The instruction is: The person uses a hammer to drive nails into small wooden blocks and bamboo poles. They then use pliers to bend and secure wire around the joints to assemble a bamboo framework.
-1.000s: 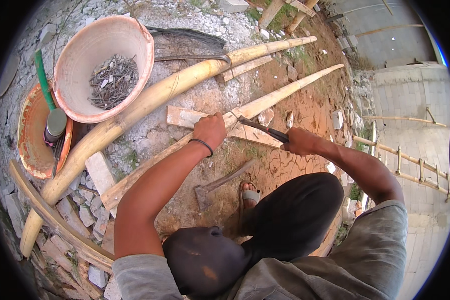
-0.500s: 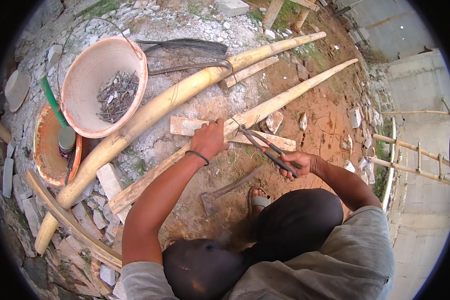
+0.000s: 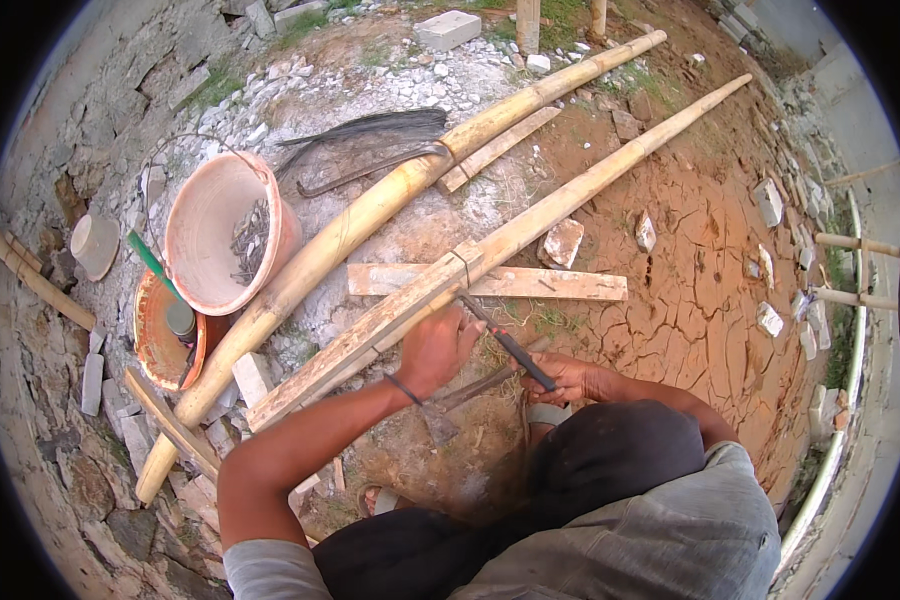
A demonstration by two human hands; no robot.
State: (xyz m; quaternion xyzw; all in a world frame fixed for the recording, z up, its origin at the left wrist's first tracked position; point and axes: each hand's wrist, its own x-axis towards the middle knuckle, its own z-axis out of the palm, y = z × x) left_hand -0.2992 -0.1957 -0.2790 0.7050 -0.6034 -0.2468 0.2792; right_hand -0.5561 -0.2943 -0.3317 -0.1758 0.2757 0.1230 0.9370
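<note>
A black-and-red pair of pincers [image 3: 512, 350] is in my right hand [image 3: 560, 378], which grips the ends of the handles, now lying together. The pincers' head points at the underside of a joint where dark tie wire [image 3: 460, 258] wraps a wooden batten [image 3: 370, 335] and a long bamboo pole [image 3: 610, 180]. My left hand [image 3: 436, 350] is on the near side of that joint, beside the pincers' head. Its fingers are curled and slightly blurred; what they hold, if anything, is hidden. Under the joint a short plank [image 3: 560, 284] lies crosswise on the ground.
A thicker bamboo pole [image 3: 370, 205] runs parallel, farther off. Beside it stand a pale bucket [image 3: 195, 235] with nails and an orange bucket [image 3: 160, 340]. A crowbar [image 3: 370, 170] and a bundle of black wire [image 3: 370, 127] lie beyond. A hatchet-like tool [image 3: 438, 425] lies below my left wrist.
My left hand has come off the top of the pole down to its near side. The pincers' handles have closed together and swung to a steeper slant. The whole view has shifted.
</note>
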